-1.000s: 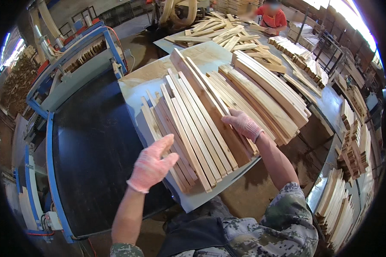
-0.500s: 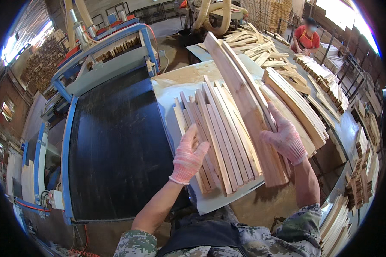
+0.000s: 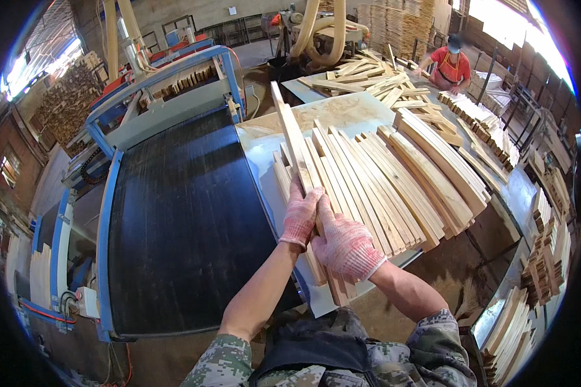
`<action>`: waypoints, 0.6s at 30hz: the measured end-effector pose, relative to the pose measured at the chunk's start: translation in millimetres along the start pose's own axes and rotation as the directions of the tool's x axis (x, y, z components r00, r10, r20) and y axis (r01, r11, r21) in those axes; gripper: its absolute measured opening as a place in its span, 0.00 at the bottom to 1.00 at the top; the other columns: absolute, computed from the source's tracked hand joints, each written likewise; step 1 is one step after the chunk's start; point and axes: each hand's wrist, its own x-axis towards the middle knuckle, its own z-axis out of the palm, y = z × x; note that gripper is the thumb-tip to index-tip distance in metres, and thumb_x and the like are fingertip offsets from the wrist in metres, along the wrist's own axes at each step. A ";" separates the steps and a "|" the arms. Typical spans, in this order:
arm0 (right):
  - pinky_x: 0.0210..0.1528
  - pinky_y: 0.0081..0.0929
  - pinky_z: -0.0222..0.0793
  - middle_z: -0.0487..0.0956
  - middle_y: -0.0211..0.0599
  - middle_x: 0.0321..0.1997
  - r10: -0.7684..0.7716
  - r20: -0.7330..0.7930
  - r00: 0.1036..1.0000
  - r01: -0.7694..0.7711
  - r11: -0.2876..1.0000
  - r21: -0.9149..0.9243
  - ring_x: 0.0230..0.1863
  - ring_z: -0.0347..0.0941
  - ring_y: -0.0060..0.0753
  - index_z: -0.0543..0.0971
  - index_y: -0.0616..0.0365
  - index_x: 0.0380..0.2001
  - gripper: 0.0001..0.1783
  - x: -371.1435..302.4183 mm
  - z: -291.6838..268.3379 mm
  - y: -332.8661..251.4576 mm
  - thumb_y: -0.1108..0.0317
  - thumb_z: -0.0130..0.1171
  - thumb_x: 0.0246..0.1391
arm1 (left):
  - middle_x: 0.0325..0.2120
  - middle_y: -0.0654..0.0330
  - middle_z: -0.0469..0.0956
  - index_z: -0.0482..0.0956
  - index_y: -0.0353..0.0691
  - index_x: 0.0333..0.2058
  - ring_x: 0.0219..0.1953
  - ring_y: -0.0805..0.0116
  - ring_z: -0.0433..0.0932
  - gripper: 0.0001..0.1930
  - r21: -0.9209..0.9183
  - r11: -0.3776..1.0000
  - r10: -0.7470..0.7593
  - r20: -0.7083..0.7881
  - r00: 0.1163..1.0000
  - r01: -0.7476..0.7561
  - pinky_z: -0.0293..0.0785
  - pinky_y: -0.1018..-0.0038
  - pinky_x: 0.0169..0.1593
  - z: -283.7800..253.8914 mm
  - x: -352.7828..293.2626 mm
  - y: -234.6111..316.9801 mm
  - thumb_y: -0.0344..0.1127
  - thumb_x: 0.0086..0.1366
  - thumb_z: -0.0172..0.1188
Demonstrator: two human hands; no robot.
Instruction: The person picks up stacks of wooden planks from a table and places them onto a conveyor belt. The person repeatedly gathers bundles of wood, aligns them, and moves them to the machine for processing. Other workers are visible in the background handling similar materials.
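Observation:
A long wooden board [image 3: 294, 138] stands tilted up above the left part of a row of wooden strips [image 3: 374, 187], its far end raised. Both my hands wear pinkish-white knit gloves. My left hand [image 3: 299, 218] is closed around the board's left side. Pressed close beside it, my right hand [image 3: 347, 244] grips the same board from the right; some of its fingers are hidden. The strips lie side by side on a pale sheet-topped table [image 3: 258, 155]. Thicker boards [image 3: 442, 171] lie at the row's right end.
Left of the table runs a wide black conveyor belt [image 3: 181, 226] in a blue frame [image 3: 103, 245]. Behind the table lies a loose heap of wood pieces [image 3: 394, 87]. A person in a red top [image 3: 450, 68] stands at the far right. More strips [image 3: 510, 335] lie at the lower right.
My right hand has moved left from the thick boards and now meets my left hand on one board. The boards it held upright now lie in the row. The person in red has shifted posture.

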 end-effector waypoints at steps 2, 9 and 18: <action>0.56 0.52 0.80 0.83 0.66 0.50 0.011 0.063 0.998 -0.006 0.997 -0.082 0.51 0.84 0.63 0.50 0.68 0.78 0.49 -0.8 -3.4 1.4 0.52 0.58 0.65 | 0.63 0.44 0.74 0.59 0.38 0.74 0.63 0.51 0.74 0.37 0.277 0.951 -0.141 0.000 0.990 0.136 0.71 0.59 0.67 -20.5 16.5 -26.9 0.46 0.74 0.60; 0.58 0.51 0.78 0.82 0.58 0.55 -0.108 -0.274 0.956 0.111 0.994 -0.002 0.56 0.82 0.57 0.64 0.62 0.73 0.42 5.7 -19.7 71.6 0.43 0.59 0.69 | 0.71 0.33 0.67 0.51 0.36 0.78 0.78 0.38 0.57 0.53 0.859 0.484 -0.197 -0.075 0.977 0.164 0.38 0.53 0.82 -20.7 -11.4 -40.1 0.71 0.71 0.54; 0.56 0.42 0.79 0.87 0.58 0.41 0.302 0.038 0.952 -0.290 0.861 0.418 0.46 0.87 0.49 0.83 0.77 0.53 0.47 91.7 -9.4 157.4 0.31 0.59 0.64 | 0.66 0.38 0.74 0.49 0.36 0.78 0.72 0.44 0.68 0.50 0.806 0.592 -0.024 0.009 1.000 0.007 0.56 0.55 0.76 -13.0 -13.9 -66.2 0.54 0.70 0.66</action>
